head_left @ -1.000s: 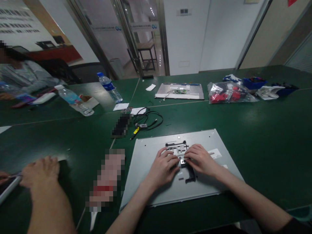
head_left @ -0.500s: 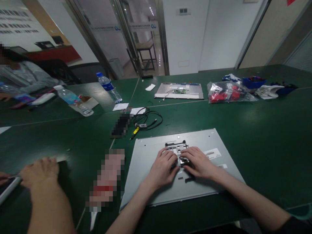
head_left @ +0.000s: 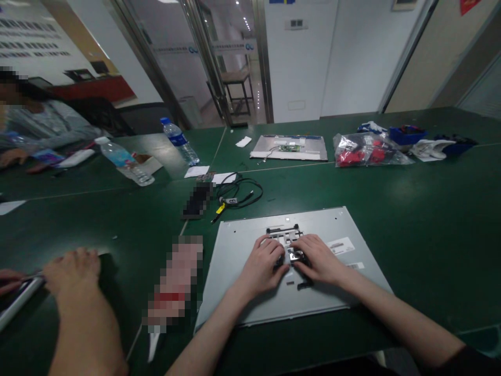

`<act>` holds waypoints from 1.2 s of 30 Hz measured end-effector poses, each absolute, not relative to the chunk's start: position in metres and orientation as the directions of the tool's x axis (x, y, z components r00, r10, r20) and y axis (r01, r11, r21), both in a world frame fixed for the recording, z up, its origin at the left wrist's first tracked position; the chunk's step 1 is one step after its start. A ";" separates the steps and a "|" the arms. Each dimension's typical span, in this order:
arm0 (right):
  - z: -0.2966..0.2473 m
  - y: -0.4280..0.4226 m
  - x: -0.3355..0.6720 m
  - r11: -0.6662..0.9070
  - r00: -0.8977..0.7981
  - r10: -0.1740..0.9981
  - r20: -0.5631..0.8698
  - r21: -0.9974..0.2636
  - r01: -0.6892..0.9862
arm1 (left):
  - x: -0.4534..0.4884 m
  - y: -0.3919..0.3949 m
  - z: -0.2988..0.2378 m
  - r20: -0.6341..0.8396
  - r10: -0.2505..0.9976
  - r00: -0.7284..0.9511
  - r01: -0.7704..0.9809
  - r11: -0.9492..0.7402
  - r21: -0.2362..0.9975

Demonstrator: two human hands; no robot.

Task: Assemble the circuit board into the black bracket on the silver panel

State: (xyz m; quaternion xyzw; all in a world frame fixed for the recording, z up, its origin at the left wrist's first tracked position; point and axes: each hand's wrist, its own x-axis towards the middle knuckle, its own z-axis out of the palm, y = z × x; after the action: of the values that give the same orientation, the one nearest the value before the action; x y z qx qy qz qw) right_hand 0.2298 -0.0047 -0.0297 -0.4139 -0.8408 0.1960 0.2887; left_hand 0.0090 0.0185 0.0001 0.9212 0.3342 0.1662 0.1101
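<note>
A large silver-grey panel (head_left: 223,282), like the back of a flat display, lies on the green table in front of me. Black strips and small metal fittings (head_left: 282,230) show at its middle. My left hand (head_left: 260,263) rests there, its fingers curled round a dark piece mostly hidden beneath them. Facing it, my right hand (head_left: 323,260) has thumb and fingers closed about a small shiny metal part (head_left: 296,255). A black strip (head_left: 304,286) sits just below the right hand. White labels (head_left: 341,245) are stuck on the panel to the right.
At left, a co-worker's hand (head_left: 76,269) presses near a pale-edged object (head_left: 23,300). A blurred pink item (head_left: 183,266) lies beside the panel. Beyond are a black cable (head_left: 250,183), another panel (head_left: 287,149), a plastic bag (head_left: 370,150) and water bottles (head_left: 180,141). Another person sits far left.
The view has shifted slightly, so the surroundings sit a little lower and farther right. My hands stay at the panel's middle, and more of the shiny part shows by the right one.
</note>
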 end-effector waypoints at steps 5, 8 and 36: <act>-0.028 -0.005 0.230 0.592 -0.494 0.802 0.336 -0.549 0.589 | 0.008 0.018 0.001 0.219 0.642 0.735 0.572 -0.760 0.309; -0.027 -0.006 0.231 0.606 -0.498 0.794 0.348 -0.515 0.606 | 0.007 0.017 0.001 0.227 0.634 0.740 0.567 -0.768 0.298; -0.039 -0.006 0.230 0.665 -0.520 0.743 0.420 -0.382 0.641 | 0.005 0.014 -0.010 0.252 0.601 0.759 0.558 -0.799 0.226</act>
State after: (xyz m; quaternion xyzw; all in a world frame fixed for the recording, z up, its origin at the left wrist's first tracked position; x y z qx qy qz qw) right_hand 0.2302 -0.0061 -0.0392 -0.3992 -0.8672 0.0898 0.2837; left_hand 0.0050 0.0138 -0.0101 0.9352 0.3097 0.1574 0.0684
